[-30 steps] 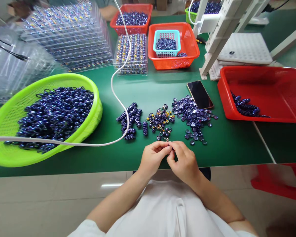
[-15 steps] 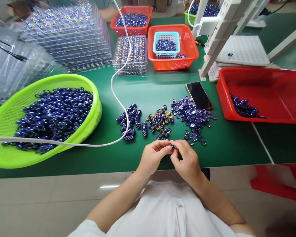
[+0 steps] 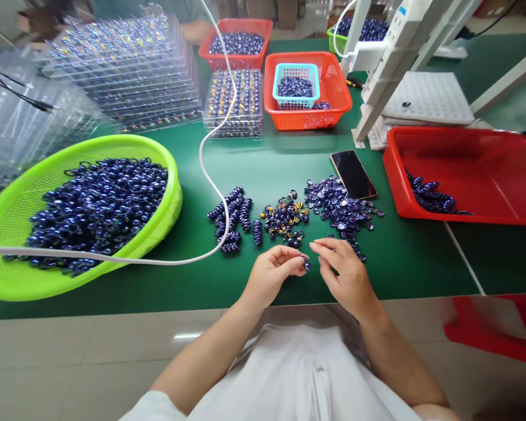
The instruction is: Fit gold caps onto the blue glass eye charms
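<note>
My left hand pinches a small shiny dark blue round piece between thumb and fingertips, just above the table's front part. Just to its right, my right hand has its fingers stretched out and apart, with nothing visible in them. Beyond both hands lies a heap of small blue, yellow and metallic pieces. Loose dark blue discs spread out past my right hand, which hides some of them. Left of the mixed heap lie several stacked rows of blue rings.
A green oval basket full of blue looped parts stands left, with a white cable across it. A phone touches the discs. Red bins, an orange basket, stacked clear trays and a white post surround the work area.
My right hand has come away from the left hand, moving right, and its fingers have spread. The blue piece stays in my left hand and shows more. The view has tilted slightly.
</note>
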The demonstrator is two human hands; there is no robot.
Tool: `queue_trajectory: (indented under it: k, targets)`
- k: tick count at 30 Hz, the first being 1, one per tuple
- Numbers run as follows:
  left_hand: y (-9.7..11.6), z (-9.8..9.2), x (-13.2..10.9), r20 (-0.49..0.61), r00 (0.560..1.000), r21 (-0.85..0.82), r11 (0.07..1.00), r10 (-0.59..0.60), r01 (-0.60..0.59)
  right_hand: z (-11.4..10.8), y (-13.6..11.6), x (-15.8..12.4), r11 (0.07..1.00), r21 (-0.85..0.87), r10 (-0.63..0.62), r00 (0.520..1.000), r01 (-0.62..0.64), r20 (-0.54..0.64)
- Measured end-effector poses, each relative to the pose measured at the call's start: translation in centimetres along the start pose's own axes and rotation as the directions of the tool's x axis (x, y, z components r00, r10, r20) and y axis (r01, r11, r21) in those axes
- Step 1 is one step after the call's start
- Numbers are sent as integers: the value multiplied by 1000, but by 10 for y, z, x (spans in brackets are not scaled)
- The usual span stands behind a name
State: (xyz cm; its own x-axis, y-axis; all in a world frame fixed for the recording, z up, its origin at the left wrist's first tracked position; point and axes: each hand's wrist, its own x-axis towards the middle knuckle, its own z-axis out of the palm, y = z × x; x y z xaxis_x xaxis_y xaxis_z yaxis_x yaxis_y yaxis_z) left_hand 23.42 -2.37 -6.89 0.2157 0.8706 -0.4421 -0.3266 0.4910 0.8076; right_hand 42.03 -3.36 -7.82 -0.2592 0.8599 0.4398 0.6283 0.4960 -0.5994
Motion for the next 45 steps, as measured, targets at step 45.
queue_trajectory:
  k: [45]
  targets:
    - [4,-15,-12,229,964,240,968,-134,77,12,-14,-12,980,160,-131,987,114,94]
